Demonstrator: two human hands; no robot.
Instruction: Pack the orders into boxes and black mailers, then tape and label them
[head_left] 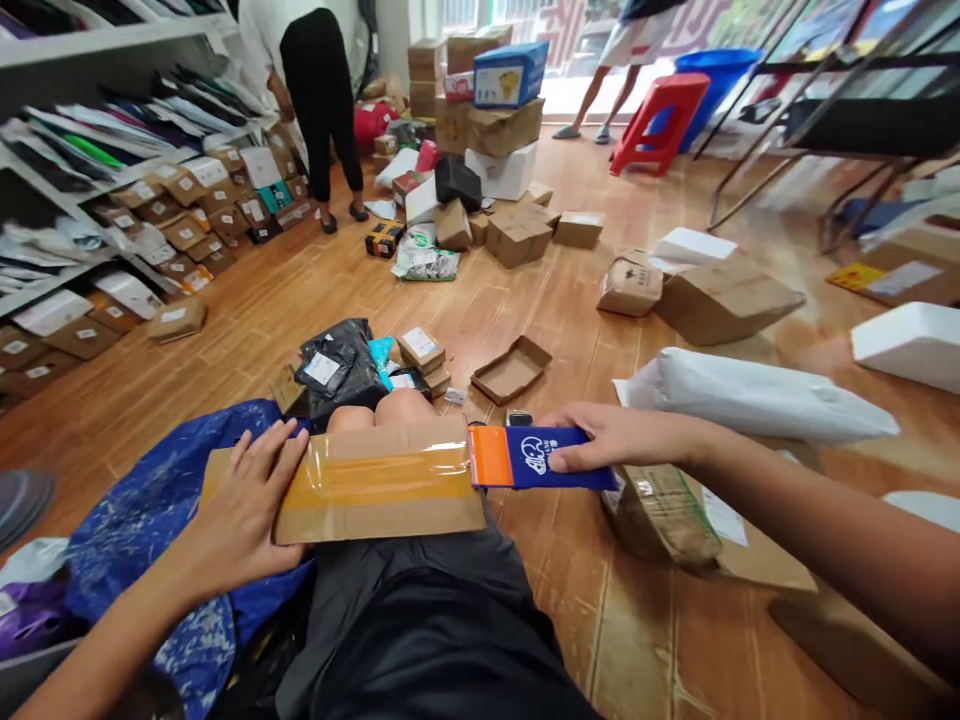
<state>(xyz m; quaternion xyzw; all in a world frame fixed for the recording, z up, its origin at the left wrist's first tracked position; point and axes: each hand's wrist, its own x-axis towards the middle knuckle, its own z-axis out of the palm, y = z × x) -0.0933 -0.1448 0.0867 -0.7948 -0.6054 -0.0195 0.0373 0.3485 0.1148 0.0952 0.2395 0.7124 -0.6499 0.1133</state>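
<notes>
A flat cardboard box [382, 480] with yellow tape along it lies across my lap. My left hand [251, 495] grips its left end, fingers over the top and thumb near the front edge. At the right end, my right hand [592, 440] holds a slim blue and orange box [536, 456] with a white elephant logo. The orange end of this box meets the cardboard's open-looking right edge; I cannot tell whether part of it sits inside.
Beyond my knees are a black parcel [337, 365], small cartons [421, 348] and an open cardboard tray [512, 370]. A white wrapped parcel [757, 395] lies to the right. Parcel-filled shelves [112, 185] line the left; two people stand farther back near stacked boxes [495, 130] and a red stool [660, 125].
</notes>
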